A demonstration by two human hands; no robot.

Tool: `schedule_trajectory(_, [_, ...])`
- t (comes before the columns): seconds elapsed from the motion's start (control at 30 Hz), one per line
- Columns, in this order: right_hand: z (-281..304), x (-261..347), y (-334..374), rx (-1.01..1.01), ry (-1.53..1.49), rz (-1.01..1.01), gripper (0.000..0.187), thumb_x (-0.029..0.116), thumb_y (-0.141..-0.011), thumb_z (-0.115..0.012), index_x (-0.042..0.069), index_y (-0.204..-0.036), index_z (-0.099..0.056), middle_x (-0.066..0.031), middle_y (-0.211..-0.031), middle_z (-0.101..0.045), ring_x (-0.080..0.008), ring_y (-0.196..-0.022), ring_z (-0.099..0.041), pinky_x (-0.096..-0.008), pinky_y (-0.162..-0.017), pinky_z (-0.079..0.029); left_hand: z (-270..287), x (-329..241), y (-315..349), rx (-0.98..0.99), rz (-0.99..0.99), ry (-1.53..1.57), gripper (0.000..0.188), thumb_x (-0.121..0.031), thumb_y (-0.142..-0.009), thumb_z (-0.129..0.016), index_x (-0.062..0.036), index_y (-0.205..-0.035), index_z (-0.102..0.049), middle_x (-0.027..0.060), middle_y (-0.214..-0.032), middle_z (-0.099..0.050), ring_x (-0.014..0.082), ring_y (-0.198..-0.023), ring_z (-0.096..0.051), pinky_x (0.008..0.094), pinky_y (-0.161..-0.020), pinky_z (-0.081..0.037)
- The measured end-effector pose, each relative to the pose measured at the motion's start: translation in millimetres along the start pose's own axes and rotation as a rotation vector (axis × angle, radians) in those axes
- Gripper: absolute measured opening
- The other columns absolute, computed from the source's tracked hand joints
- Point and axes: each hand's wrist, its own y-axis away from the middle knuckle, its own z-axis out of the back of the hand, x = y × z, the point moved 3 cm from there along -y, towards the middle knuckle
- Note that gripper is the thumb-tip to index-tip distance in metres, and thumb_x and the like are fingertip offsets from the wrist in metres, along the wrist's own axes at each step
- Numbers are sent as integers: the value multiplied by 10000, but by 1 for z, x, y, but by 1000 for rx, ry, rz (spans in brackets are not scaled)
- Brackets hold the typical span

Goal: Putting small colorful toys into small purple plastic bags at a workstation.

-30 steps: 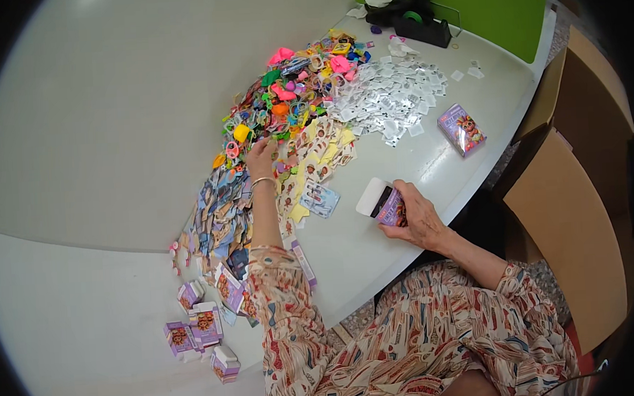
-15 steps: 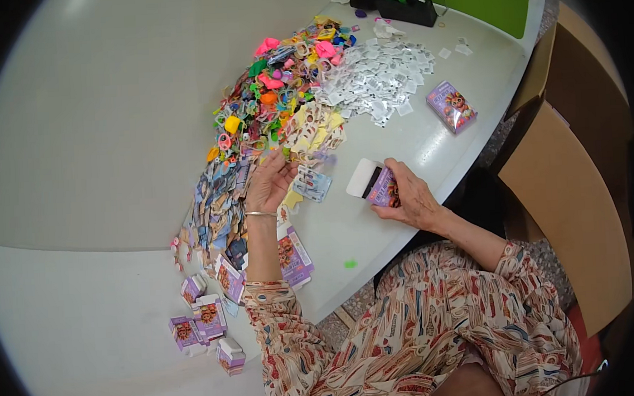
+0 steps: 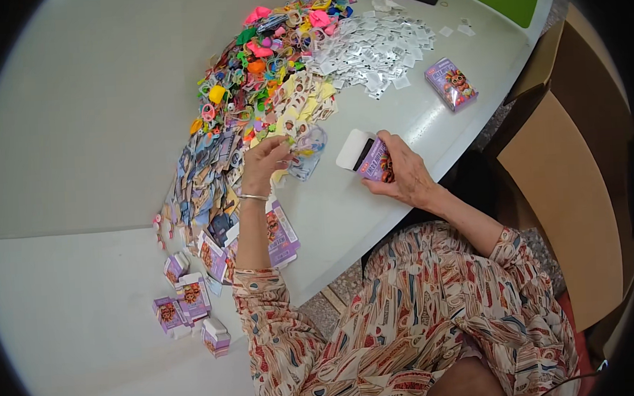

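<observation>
Purple carton (image 3: pixel 380 163) is positioned above the pale table (image 3: pixel 365 220), near its right-hand edge, and is gripped by the right hand (image 3: pixel 410 173). Grip: thumb on the near side, fingers on the far side, opening between them narrowed to the carton's width. Carton orientation: tilted, open end toward the left; the white flap (image 3: pixel 352 149) is folded outward and a dark opening shows beside it.

Left hand (image 3: pixel 265 163): thumb and fingers drawn close together, pinching a small green piece (image 3: pixel 290 141) at the fingertips. Exact finger contact is too small to make out. A translucent bluish sheet (image 3: pixel 313 161) lies just beyond these fingertips, to their right.

Adjacent items: pale printed cutouts (image 3: pixel 301 98) are heaped just past the left hand; multicoloured trinkets (image 3: pixel 253 69) are piled beyond, and small white square packets (image 3: pixel 377 48) are spread to the right of the trinkets. Blue-grey printed pieces (image 3: pixel 205 175) lie to the left of the left hand. A second purple carton (image 3: pixel 451 85) rests on the table, apart from the right hand and farther from the person.
</observation>
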Motion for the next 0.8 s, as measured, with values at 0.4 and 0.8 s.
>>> schedule_trajectory(0.4, [2, 2, 1, -11, 10, 17, 823, 238, -673, -797, 22, -1312, -325, -199, -1043, -512, -366, -941, -558, -410, -814, -477, -50, 13, -34, -37, -647, -811, 211, -119, -779, -683, 4, -950, -679, 92, -869, -676, 169, -748, -632, 261, -686, -492])
schedule_trajectory(0.8, [3, -2, 1, -22, 3, 13, 818, 231, -669, -798, 23, -1309, -332, -193, -1030, -512, -360, -931, -560, -407, -811, -476, -37, -45, -2, 83, -289, -17, 211, -26, -799, -693, 31, -998, -649, 71, -962, -671, 110, -827, -631, 238, -782, -500])
